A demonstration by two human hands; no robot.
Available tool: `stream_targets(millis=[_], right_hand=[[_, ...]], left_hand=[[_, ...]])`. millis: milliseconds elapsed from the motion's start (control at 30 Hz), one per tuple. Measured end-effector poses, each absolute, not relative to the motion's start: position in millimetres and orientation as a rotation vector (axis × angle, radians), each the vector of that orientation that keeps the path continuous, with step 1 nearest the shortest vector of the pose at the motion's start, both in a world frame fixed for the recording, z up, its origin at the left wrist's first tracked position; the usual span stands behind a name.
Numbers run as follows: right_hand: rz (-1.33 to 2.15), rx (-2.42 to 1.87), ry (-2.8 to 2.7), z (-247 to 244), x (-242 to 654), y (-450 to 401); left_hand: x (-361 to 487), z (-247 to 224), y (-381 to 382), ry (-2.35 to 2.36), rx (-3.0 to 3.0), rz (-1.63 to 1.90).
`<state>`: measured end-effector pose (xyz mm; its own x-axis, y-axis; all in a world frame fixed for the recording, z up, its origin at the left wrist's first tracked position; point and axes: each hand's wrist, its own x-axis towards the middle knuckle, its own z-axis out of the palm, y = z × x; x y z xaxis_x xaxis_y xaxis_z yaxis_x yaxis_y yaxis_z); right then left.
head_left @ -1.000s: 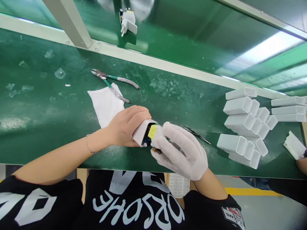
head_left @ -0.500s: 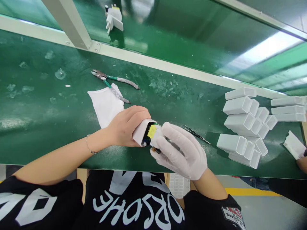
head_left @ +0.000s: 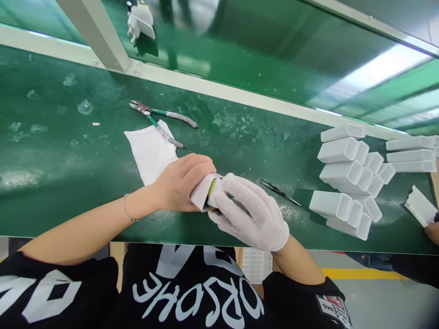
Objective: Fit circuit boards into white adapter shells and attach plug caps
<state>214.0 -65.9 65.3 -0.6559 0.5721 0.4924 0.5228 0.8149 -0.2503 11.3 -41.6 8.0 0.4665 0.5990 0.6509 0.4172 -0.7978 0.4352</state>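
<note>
Shell lies slantwise in the person's left hand over the near middle of the bench, its open end facing right. The green bench spans the scene; a pale rail crosses its far side. On the right stand stacked white tubes, with a smaller row farther right. The gloved right hand grips the insert at the shell's open end, fingertips close against the opening, the insert partly inside. The bare left hand is closed around the shell. Left of centre, a white cloth lies flat, partly behind the left hand, with one handle of the pliers across it. At the far right edge, a co-worker's hand touches a white piece. Tweezers lie just right of the glove. A white plug sits far left, beyond the rail. Smallest are a bracelet on the left wrist and a yellow patch on the insert
</note>
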Motion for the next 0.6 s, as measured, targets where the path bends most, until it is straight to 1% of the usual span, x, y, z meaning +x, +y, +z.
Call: stream_targets(millis=[67,133,233,300,367,433,533,567,600], right_hand=[[0.369,-0.714,-2.362,63,217,-62],[0.721,-0.663,-2.132,61,222,-60],[1.294,-0.830,-1.725,57,224,-60],[1.685,-0.969,-1.609,55,218,-62],[1.959,-1.020,-1.584,55,208,-62],[2.045,-1.078,-1.520,56,201,-61],[1.973,-1.192,-1.358,59,201,-58],[1.953,-1.242,-1.305,60,204,-56],[1.945,-1.291,-1.255,61,207,-54]], left_hand=[[12,8,-42,0.854,2.485,1.228],[11,8,-43,0.823,2.471,1.217],[10,7,-47,0.773,2.446,1.224],[11,6,-52,0.768,2.427,1.225],[13,8,-57,0.818,2.433,1.198],[15,14,-61,0.883,2.464,1.137],[9,26,-57,0.926,2.501,1.085],[0,31,-53,0.952,2.498,1.160],[-13,35,-46,1.013,2.471,1.316]])
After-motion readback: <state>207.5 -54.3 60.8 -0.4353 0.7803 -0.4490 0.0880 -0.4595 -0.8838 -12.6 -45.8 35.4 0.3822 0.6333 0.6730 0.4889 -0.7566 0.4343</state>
